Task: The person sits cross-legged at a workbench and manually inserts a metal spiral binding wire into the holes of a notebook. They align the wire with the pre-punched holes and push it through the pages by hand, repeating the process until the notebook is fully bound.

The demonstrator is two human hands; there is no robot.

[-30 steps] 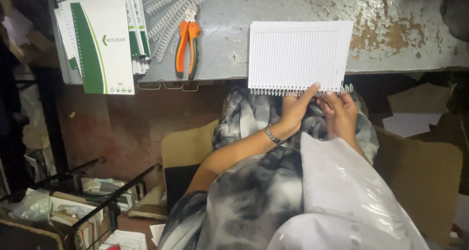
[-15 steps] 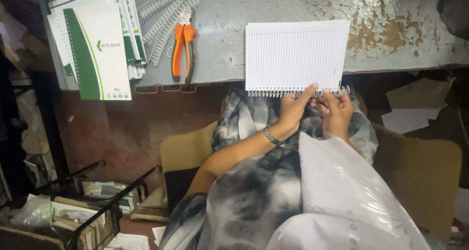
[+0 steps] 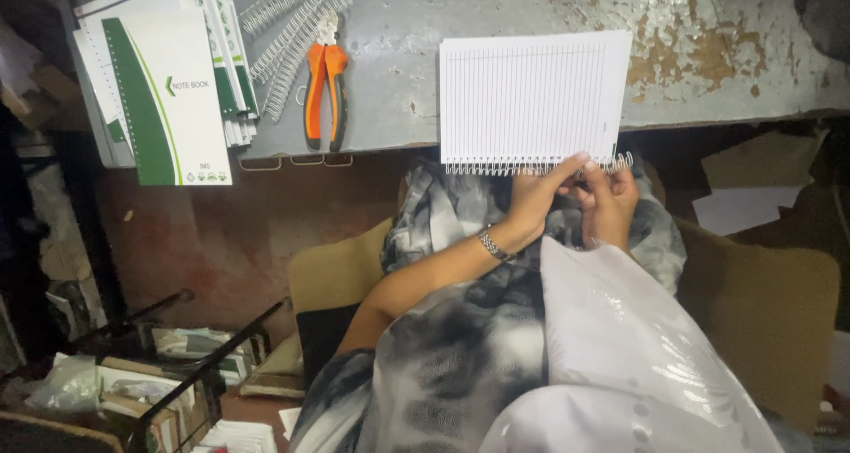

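Observation:
A stack of lined white pages (image 3: 534, 94) lies on the worn grey table (image 3: 708, 54), its wire spiral binding (image 3: 496, 166) hanging over the near edge. My left hand (image 3: 537, 198), with a metal bracelet on the wrist, has its fingertips on the spiral near the right end. My right hand (image 3: 613, 201) comes out of a white sleeve and pinches the spiral's right end, which sticks out past the pages. Both hands sit close together below the table edge, above my grey patterned clothing.
Orange-handled pliers (image 3: 325, 90) lie left of the pages, beside loose wire spirals (image 3: 288, 28). A pile of green-and-white notebook covers (image 3: 164, 90) overhangs the table's left corner. Brown cardboard (image 3: 761, 285) lies at the right; a black wire rack with paper stacks (image 3: 177, 364) stands at the lower left.
Both hands stay at the spiral's right end, with only small finger movements. The view has shifted slightly.

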